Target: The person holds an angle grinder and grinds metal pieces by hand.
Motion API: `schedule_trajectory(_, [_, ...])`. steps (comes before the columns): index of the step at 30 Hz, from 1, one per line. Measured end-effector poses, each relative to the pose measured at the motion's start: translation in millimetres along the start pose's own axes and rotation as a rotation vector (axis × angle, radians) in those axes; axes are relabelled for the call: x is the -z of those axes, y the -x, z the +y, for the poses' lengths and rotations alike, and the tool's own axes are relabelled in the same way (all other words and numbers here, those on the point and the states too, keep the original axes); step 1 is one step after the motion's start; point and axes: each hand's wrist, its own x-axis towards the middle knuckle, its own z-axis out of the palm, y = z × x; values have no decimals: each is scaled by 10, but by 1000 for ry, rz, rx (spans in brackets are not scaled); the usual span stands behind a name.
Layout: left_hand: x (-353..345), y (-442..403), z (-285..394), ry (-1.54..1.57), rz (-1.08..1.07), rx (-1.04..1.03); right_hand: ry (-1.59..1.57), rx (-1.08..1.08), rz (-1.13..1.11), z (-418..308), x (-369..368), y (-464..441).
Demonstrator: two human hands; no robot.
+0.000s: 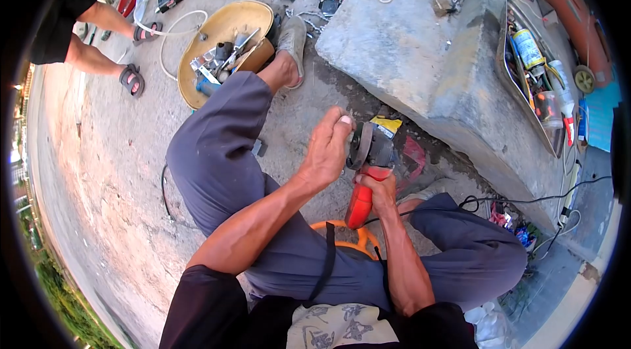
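Observation:
A red and black angle grinder (360, 203) is held up in front of my lap, its head pointing away from me. My right hand (381, 192) is wrapped round the red body just behind the black head. My left hand (327, 146) is closed at the left side of the grinder's disc (361, 145), with the thumb up by its far edge. What lies under the left fingers is hidden. Beneath the tool's rear end shows an orange ring-shaped piece (363, 242), partly covered by my legs.
A yellowish basin (187, 79) of tools stands ahead on the left. A large stone slab (388, 40) carries a metal tray (559, 145) with cans and tools. A black cord (526, 200) runs to the right. Another person's legs (98, 56) are at upper left.

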Motion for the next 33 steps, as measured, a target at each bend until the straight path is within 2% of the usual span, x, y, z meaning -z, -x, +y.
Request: schedule_trajectory(33, [30, -72, -69, 74, 1, 38, 158, 78, 9, -96, -6, -95])
